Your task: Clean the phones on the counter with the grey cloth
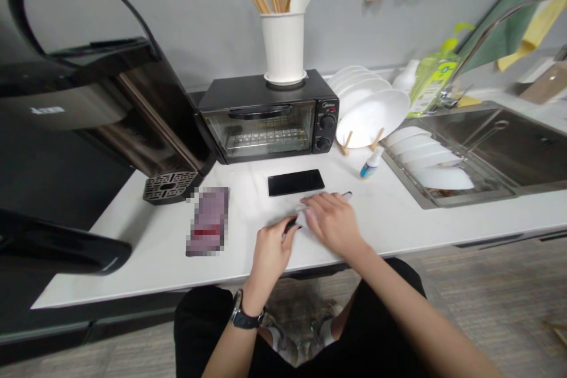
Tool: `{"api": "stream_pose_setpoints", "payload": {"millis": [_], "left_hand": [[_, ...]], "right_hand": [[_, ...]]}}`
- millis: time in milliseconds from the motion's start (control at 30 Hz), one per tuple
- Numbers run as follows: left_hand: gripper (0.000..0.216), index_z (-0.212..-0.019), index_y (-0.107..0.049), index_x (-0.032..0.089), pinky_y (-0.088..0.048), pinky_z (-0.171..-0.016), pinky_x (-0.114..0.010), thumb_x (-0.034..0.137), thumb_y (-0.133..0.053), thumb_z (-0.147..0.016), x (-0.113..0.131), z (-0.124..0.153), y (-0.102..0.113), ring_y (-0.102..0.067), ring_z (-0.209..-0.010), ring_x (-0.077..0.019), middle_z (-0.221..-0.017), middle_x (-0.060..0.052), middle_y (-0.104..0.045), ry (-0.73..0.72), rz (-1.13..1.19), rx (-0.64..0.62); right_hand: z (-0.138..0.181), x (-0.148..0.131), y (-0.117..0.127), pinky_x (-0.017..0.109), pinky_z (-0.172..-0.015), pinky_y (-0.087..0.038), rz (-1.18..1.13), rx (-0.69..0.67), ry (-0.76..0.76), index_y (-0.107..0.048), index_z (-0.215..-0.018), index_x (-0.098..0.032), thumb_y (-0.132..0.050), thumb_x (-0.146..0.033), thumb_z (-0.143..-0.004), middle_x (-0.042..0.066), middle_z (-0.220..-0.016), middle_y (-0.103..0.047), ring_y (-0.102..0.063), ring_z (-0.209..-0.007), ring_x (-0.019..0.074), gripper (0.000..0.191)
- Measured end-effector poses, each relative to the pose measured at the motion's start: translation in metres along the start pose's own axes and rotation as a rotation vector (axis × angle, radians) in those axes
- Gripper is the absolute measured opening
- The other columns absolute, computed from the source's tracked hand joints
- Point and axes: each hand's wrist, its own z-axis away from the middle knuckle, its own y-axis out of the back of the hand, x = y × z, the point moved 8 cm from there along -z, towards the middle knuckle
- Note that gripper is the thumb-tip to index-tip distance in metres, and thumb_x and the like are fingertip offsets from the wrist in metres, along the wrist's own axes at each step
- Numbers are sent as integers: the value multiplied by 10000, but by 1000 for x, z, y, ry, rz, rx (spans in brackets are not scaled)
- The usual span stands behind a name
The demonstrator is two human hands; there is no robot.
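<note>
My left hand [272,248], with a watch on its wrist, pinches the near end of a slim dark object [290,225] low over the white counter. Most of that object is hidden, so its kind is unclear; a greyish end shows past my other hand. My right hand [333,221] is closed over a crumpled whitish cloth or tissue [302,218] and presses it against the object. Just behind my hands a black smartphone [296,183] lies flat. To the right stands a small spray bottle [371,165] with a blue label and white top.
On the left are a blurred purple item [209,221] and a tall dark drinks machine [146,112]. A toaster oven [270,121] at the back carries a white utensil holder [284,44]. Racked plates [372,118] and a sink [509,180] with white dishes are right.
</note>
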Motion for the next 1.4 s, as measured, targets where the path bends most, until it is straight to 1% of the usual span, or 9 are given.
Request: {"api": "stream_pose_setpoints", "payload": {"millis": [167,433,533,667,733,1000,1100,1267,1400], "left_hand": [[214,-1136,-759,219,-530,-717,-254,222,-585,-1011,5,-2,-2,-740,-714,-187,-905,-47,-818,23,76,-6],[223,-757,-706,141,-461,-584,-272,47,-538,-869,-12,-1,-4,-667,-626,-205,-739,-92,-741,51,-67,-6],[208,-822,-744,141,-441,-589,-269,103,-563,-917,-10,-3,-3,-640,-584,-186,-685,-64,-727,44,-50,-20],[221,-1094,-774,180,-421,-610,-252,271,-589,-1012,-4,-6,-3,-670,-624,-168,-822,-59,-793,60,45,-23],[233,-1102,-775,186,-416,-613,-255,291,-584,-1019,-2,-7,-4,-681,-640,-175,-838,-66,-799,74,41,-24],[222,-631,-687,155,-391,-550,-266,49,-598,-805,-13,-6,-5,-630,-577,-193,-650,-90,-722,94,-71,-58],[213,-759,-748,154,-418,-582,-257,83,-583,-873,-11,-5,-3,-652,-602,-184,-703,-79,-753,96,-50,-60],[233,-1078,-787,196,-418,-595,-240,307,-593,-1012,-4,-6,-2,-660,-621,-164,-809,-44,-793,101,57,-28],[230,-999,-790,193,-410,-581,-245,266,-572,-1003,-5,-7,-2,-639,-590,-167,-751,-38,-771,91,52,-15]], "right_hand": [[1,47,10,419,-930,-388,77,-3,-182,-692,-842,-180,-421,-205,-1039,72,-863,-744,-629,-868,250,336],[-16,-80,-22,409,-1021,-397,-173,1,79,-672,-1264,-117,-499,-250,-1020,111,-1227,-746,-629,-1111,262,327],[-9,-37,-14,400,-910,-407,-80,-24,40,-687,-1246,-128,-443,-258,-1050,106,-1148,-761,-641,-1038,260,339],[-3,51,4,398,-782,-388,79,-69,-180,-720,-845,-160,-436,-212,-1019,91,-814,-738,-632,-803,250,337],[-7,58,7,405,-828,-396,107,-57,-219,-704,-795,-163,-442,-193,-1007,96,-809,-740,-633,-802,251,339],[-16,-75,-23,410,-981,-400,-144,-32,95,-677,-1255,-117,-487,-264,-1035,110,-1220,-746,-628,-1071,262,326],[-7,-41,-13,408,-902,-399,-81,-12,66,-654,-1305,-114,-427,-304,-1082,108,-1199,-748,-625,-1054,267,370],[1,54,9,390,-789,-388,69,-35,-170,-712,-905,-168,-373,-270,-1093,82,-885,-748,-622,-834,244,401],[-11,22,2,423,-997,-379,22,-8,-155,-721,-896,-168,-430,-195,-1046,76,-927,-773,-656,-932,253,328]]}}
